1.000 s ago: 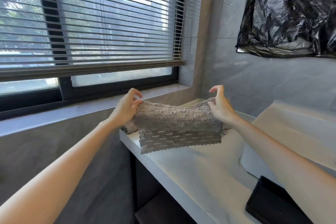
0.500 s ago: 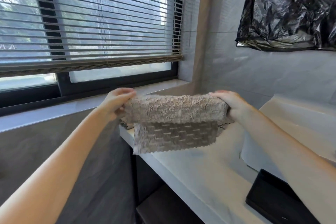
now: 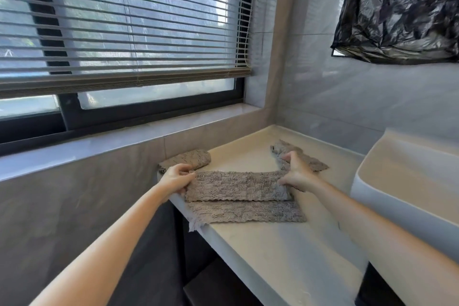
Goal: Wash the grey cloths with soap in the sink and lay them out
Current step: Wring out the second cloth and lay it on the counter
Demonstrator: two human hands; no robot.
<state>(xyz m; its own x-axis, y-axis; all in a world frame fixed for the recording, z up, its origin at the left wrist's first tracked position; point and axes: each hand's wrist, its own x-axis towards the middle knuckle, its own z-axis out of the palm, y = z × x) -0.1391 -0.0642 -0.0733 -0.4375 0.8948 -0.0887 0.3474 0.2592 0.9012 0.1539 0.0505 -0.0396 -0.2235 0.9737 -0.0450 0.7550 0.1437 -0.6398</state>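
Both ends of the folded fuzzy grey cloth (image 3: 236, 185) are finger-pinched by left hand (image 3: 177, 177) and right hand (image 3: 295, 174); laying-out step, I'd flatten it on the pale stone counter (image 3: 273, 243) next.

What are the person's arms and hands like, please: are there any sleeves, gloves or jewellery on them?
The left hand and right hand are bare, with no gloves and no rings that I can make out. The left forearm and right forearm are bare too: no sleeves, watch or bracelet show as far as the picture's edge.
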